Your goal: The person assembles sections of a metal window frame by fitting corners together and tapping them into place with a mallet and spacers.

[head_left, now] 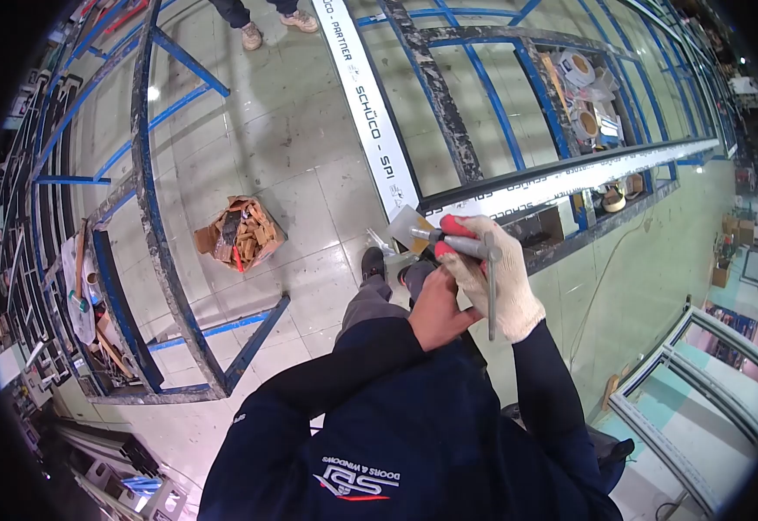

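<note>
My right hand point(507, 282), in a cream glove with red fingertips, is closed around a grey tool point(493, 300) with a thick barrel and a thin bar across it. The tool's narrow front end points left at a small metal plate point(407, 227) by the corner of a white-taped profile frame point(377, 143). Just below the glove is my bare left hand point(440, 308), its fingers curled and pressed together beside the right hand. Whatever lies in those fingers is hidden.
A cardboard box point(244, 234) of small brown pieces stands on the floor. Blue and black metal racks point(148, 174) rise at left; a blue trestle point(492, 95) supports the frame. White window frames point(700, 399) lie at lower right. Another person's shoes point(253, 36) show at the top.
</note>
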{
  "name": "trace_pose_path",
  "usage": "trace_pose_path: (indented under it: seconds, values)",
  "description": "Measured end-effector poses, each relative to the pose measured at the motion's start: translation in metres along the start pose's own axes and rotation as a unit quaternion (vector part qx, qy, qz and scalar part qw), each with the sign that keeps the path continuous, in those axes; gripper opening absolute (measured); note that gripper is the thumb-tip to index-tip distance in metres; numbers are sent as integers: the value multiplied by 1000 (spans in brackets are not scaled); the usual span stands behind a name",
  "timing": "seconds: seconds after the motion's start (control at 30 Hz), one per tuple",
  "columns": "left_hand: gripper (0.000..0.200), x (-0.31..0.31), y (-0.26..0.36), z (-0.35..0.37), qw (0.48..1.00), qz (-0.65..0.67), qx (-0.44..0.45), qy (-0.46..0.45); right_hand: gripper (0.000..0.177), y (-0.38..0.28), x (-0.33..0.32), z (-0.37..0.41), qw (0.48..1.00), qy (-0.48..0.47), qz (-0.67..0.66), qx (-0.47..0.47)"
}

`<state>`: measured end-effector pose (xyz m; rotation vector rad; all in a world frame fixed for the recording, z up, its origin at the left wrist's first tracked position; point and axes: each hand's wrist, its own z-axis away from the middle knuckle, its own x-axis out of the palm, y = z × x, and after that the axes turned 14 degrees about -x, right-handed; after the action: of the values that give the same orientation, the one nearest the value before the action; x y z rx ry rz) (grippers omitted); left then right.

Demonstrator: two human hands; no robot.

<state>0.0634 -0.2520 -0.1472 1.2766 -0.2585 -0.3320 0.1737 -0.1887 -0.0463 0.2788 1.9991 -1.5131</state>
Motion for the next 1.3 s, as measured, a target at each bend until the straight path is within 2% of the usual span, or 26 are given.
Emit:
trace_pose_path:
  seconds: [0.03, 0.07, 0.1, 0.13, 0.2, 0.23, 0.27, 0.37, 0.4, 0.47, 0.5, 0.53, 0.63, 0.67, 0.7, 0.77, 0.87, 0.93, 1.03, 1.17, 1.3]
  values:
    - [53, 1, 0, -4, 1000, -21, -12, -10, 38, 2, -2, 1, 999, -16, 25, -14]
    - [46, 0, 2, 0, 999, -40, -2, 13, 40, 10, 8, 8, 998, 23, -54, 14]
    - [43, 3, -2, 2, 1000, -17, -7, 12, 43, 7, 8, 6, 999, 19, -16, -28]
    - [41, 7, -5, 3, 1000, 6, -12, 11, 44, -7, 6, 1, 997, 17, -76, 29]
    - [33, 11, -3, 7, 1000, 12, -7, 25, 46, -9, 2, -1, 1000, -19, -14, -11]
    - [31, 14, -3, 11, 970, 215, -109, 4, 47, -11, -1, -2, 999, -34, 17, -32]
    - [29, 19, -4, 15, 890, 408, -204, -19, 39, -13, -3, -4, 999, -41, -3, -21]
    - [23, 33, -4, 20, 863, 472, -180, -8, 48, -7, -10, -5, 998, -40, -17, -50]
    - [22, 37, -13, 25, 746, 636, -193, -46, 51, -9, -14, -7, 998, -40, -23, -51]
    - [39, 37, -20, 32, 587, 776, -225, -53, 61, -8, -20, -4, 997, -37, -58, -44]
    - [48, 28, -3, 30, 749, 627, -213, -10, 62, -8, -23, -1, 996, -47, -66, -42]
    - [56, 19, 14, 27, 873, 446, -193, 33, 63, -7, -27, 1, 995, -57, -74, -41]
    - [83, 25, 24, 25, 787, 533, -296, 89, 64, 3, -32, 2, 993, -68, -36, -93]
    - [83, 24, 17, 31, 866, 422, -254, 85, 64, 6, -34, 0, 992, -69, -48, -96]
    - [83, 26, 10, 34, 913, 335, -218, 78, 64, 10, -36, -3, 991, -69, -60, -99]
    - [84, 25, 4, 35, 967, 190, -151, 83, 61, 10, -43, -17, 983, -117, -66, -124]
    - [88, 13, 19, 27, 979, 122, -147, 70, 51, 10, -42, -30, 962, -211, -36, -168]
    - [90, 2, 48, 22, 969, 156, -176, 76, 51, 17, -38, -33, 957, -211, -39, -194]
    - [92, -9, 51, 23, 977, 87, -186, 64, 52, 16, -37, -40, 951, -224, -14, -211]
    - [97, -27, 61, 19, 959, 145, -244, -5, 51, 7, -35, -46, 948, -236, 39, -208]
    - [95, -40, 55, 22, 970, 115, -210, -35, 46, 3, -31, -44, 954, -225, 57, -189]
